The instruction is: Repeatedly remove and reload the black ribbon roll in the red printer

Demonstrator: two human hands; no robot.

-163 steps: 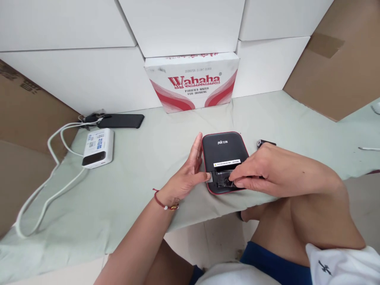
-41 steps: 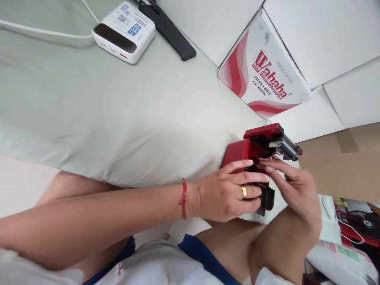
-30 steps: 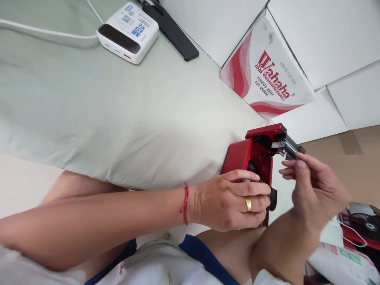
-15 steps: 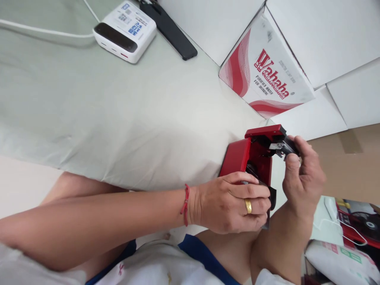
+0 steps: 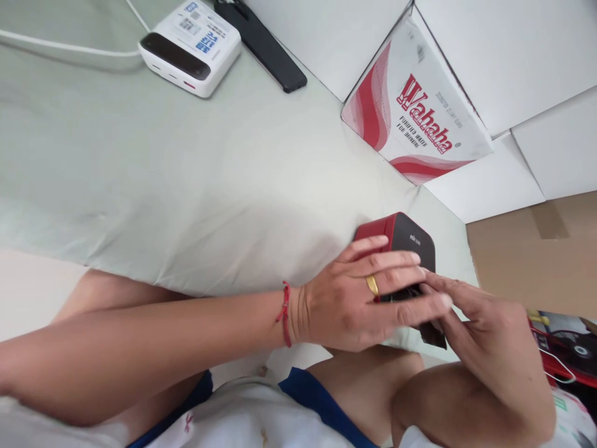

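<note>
A small red box-shaped device [image 5: 373, 228] with a black lid [image 5: 413, 239] sits at the right of the cloth-covered table; its lid is down. My left hand [image 5: 359, 298] lies across its near side and lid, fingers stretched out, its thumb hidden underneath. At the device's near right edge, my right hand [image 5: 485, 323] has its thumb and fingers pinched together, close to my left index fingertip. What they pinch is hidden. A dark, shiny strip [image 5: 433, 336] sticks out below the fingers, towards my lap.
A white power bank [image 5: 191, 50] with a white cable [image 5: 69, 46] lies at the back left, beside a black phone-like slab [image 5: 265, 46]. White cartons, one a Wahaha water box [image 5: 415, 118], stand along the back. A brown carton [image 5: 536, 249] is at the right.
The device's raised lid has swung down shut. My right hand moved from the lid part down to the near edge. My left hand's fingers straightened and spread over the device.
</note>
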